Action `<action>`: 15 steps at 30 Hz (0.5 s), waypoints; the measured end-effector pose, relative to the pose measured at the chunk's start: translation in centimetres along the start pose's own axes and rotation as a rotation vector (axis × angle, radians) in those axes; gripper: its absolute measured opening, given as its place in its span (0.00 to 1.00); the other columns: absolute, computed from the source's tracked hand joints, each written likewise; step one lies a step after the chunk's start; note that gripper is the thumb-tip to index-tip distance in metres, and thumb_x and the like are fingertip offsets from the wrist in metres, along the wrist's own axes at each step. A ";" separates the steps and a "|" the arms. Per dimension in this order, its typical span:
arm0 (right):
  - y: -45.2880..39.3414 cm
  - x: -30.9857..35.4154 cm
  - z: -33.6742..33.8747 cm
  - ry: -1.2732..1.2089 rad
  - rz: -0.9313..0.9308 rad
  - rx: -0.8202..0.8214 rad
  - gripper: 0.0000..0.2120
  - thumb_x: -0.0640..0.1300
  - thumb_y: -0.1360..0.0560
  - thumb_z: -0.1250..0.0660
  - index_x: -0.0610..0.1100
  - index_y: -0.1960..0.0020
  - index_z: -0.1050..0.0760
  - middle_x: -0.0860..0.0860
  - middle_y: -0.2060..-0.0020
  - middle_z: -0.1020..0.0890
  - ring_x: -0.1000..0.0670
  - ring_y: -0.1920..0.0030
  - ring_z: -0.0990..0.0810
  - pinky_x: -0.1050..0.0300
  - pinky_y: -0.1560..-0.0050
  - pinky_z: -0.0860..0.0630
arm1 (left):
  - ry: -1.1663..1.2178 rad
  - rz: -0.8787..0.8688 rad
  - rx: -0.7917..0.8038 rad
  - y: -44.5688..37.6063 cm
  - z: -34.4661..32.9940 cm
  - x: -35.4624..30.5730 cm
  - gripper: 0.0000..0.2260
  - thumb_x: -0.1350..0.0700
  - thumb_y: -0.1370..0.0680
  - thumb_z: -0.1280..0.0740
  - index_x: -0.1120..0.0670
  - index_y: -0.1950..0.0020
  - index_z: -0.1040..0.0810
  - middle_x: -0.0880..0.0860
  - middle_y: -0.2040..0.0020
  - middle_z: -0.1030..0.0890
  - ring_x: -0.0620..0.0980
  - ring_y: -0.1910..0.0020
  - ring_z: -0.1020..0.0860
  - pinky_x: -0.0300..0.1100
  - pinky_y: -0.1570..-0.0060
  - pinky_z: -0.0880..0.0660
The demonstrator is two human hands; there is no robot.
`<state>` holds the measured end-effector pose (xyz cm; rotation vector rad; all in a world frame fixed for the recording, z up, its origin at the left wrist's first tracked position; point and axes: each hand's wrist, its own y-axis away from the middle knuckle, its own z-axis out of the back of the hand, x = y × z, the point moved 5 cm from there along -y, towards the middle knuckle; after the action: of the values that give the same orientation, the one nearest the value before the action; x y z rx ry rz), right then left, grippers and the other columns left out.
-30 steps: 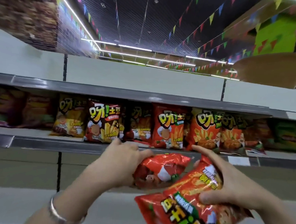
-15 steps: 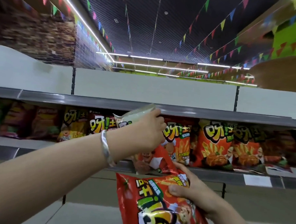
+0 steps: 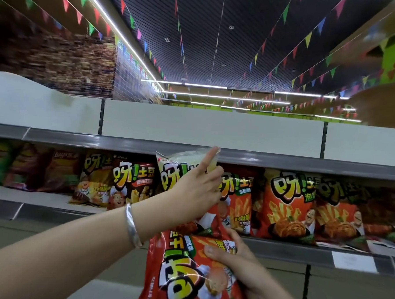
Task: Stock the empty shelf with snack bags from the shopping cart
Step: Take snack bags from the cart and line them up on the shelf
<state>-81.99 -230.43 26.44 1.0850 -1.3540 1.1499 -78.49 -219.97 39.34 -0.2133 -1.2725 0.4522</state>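
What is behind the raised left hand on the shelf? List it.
The left hand holds a red snack bag with a pale top against the grey shelf. Behind it stands a red fries bag. Anything directly behind the palm is covered.

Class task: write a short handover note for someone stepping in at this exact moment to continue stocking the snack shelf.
Left hand: holds a red bag up at the shelf, between the dark bag and the red row.
Right hand: grips a second red bag below the shelf edge.
Done: a row of bags already stands on that shelf.
Left: seat the raised bag, then place the second. The cart is out of view.
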 end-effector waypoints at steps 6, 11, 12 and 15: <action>-1.1 -0.5 -0.1 -0.006 0.012 -0.044 0.57 0.48 0.58 0.13 0.58 0.34 0.36 0.40 0.46 0.16 0.38 0.52 0.14 0.40 0.42 0.21 | 0.141 0.155 -0.472 1.4 -1.3 -0.2 0.14 0.59 0.28 0.33 0.48 0.44 0.23 0.58 0.30 0.34 0.59 0.27 0.39 0.79 0.35 0.51; -0.9 -0.8 -0.5 0.001 0.012 -0.027 0.56 0.47 0.57 0.13 0.56 0.33 0.35 0.40 0.45 0.18 0.38 0.53 0.14 0.40 0.45 0.20 | 0.503 0.793 -0.632 5.6 -3.4 2.1 0.30 0.49 0.31 0.26 0.51 0.33 0.34 0.56 0.35 0.38 0.57 0.35 0.37 0.61 0.42 0.30; -0.8 -0.7 -0.8 0.003 0.014 -0.023 0.55 0.47 0.56 0.13 0.56 0.33 0.34 0.41 0.44 0.18 0.39 0.53 0.14 0.41 0.47 0.19 | 0.656 0.923 -0.593 6.6 -4.2 2.3 0.34 0.41 0.31 0.27 0.52 0.32 0.36 0.56 0.36 0.38 0.57 0.37 0.37 0.57 0.43 0.31; -0.6 -0.7 -1.2 0.009 0.002 -0.023 0.53 0.47 0.55 0.13 0.55 0.34 0.33 0.43 0.44 0.18 0.42 0.53 0.13 0.47 0.52 0.17 | 1.150 1.140 -0.446 8.2 -6.3 1.0 0.41 0.36 0.33 0.29 0.52 0.28 0.41 0.56 0.34 0.36 0.52 0.35 0.38 0.48 0.37 0.37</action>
<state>-81.14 -229.32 25.82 1.0608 -1.3583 1.1369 -73.99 -211.66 35.10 -1.3910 0.0251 0.8153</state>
